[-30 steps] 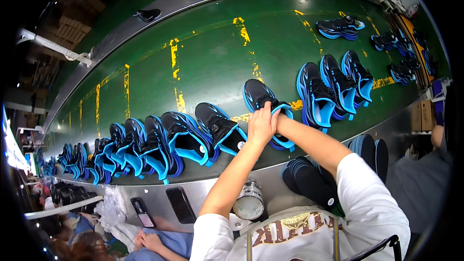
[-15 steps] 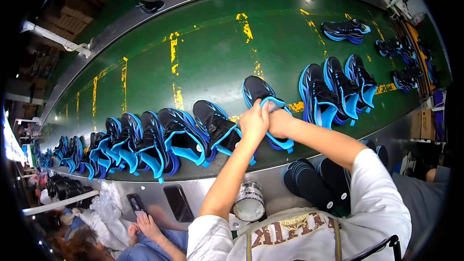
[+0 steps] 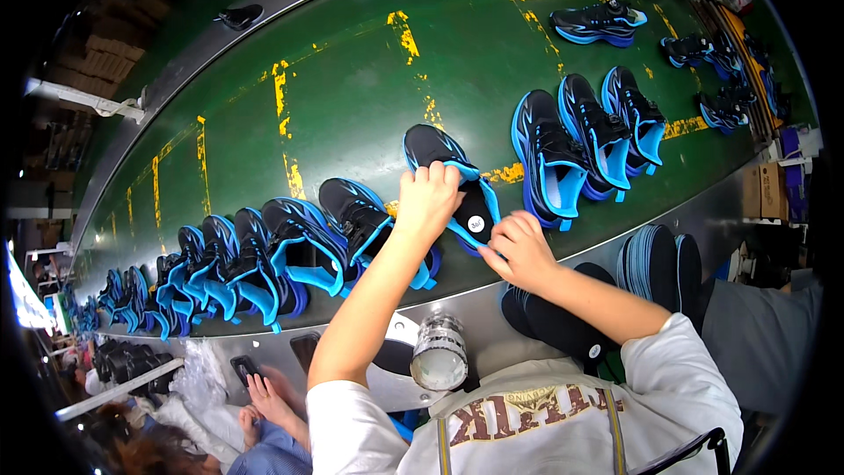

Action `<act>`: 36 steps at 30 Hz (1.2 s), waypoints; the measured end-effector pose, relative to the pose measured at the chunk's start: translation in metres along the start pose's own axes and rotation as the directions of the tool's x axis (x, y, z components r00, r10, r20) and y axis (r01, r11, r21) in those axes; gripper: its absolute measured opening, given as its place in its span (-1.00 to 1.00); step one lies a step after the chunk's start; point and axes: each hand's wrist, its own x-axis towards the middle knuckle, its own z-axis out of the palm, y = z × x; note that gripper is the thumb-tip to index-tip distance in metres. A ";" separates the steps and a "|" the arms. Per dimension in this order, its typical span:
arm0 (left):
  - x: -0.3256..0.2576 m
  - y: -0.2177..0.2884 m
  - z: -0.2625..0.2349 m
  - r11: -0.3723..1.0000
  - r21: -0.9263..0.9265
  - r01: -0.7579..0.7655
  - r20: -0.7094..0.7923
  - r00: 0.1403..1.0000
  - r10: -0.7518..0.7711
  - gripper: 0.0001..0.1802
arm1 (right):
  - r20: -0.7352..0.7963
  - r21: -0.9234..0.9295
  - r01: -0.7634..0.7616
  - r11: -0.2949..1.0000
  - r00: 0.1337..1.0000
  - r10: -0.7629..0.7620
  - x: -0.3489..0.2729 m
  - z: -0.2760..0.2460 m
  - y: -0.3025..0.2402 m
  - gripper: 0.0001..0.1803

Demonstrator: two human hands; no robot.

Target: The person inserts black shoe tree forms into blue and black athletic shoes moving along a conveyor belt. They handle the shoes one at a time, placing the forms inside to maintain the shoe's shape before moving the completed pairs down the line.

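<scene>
A black and blue sneaker (image 3: pixel 428 142) lies on the green belt in front of me, its toe pointing away. My left hand (image 3: pixel 431 200) is closed on the tongue and upper at its opening. My right hand (image 3: pixel 524 251) is at the heel collar, fingers bent and thumb against the blue edge. Inside the shoe a black insole (image 3: pixel 476 202) shows, with a round white sticker at its heel end. The front of the insole is hidden under the upper and my left hand.
Matching sneakers (image 3: pixel 290 242) line the belt's near edge leftward; three more (image 3: pixel 549 158) stand to the right, another (image 3: pixel 600 22) beyond. Stacked black insoles (image 3: pixel 563 312) and a clear tape roll (image 3: pixel 440 354) rest on the metal ledge. At lower left are a co-worker's hands (image 3: pixel 268 400).
My right hand has come out of the shoe's opening to the heel. The stickered insole now shows inside. My left hand has shifted onto the tongue. The whole view has shifted slightly.
</scene>
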 end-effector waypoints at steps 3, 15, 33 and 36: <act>-0.011 0.013 -0.013 1.000 0.023 -0.013 0.051 0.999 0.012 -0.70 | -0.040 0.077 -0.090 0.993 0.995 0.093 -0.029 -0.004 -0.010 -0.84; 0.001 -0.012 -0.002 0.977 -0.198 0.084 0.231 0.972 -0.037 -0.92 | 0.028 0.166 -0.191 0.967 0.982 0.189 -0.023 -0.006 -0.014 -0.74; 0.018 0.044 -0.067 0.193 -0.785 0.589 0.542 0.803 -0.247 -0.77 | 0.284 -0.196 -0.517 0.833 0.783 0.553 -0.236 -0.094 -0.034 -0.48; 0.038 0.069 -0.025 0.807 -0.553 0.205 0.092 0.978 -0.185 -0.73 | 0.278 -0.113 -0.501 0.858 0.813 0.511 -0.230 -0.103 -0.032 -0.47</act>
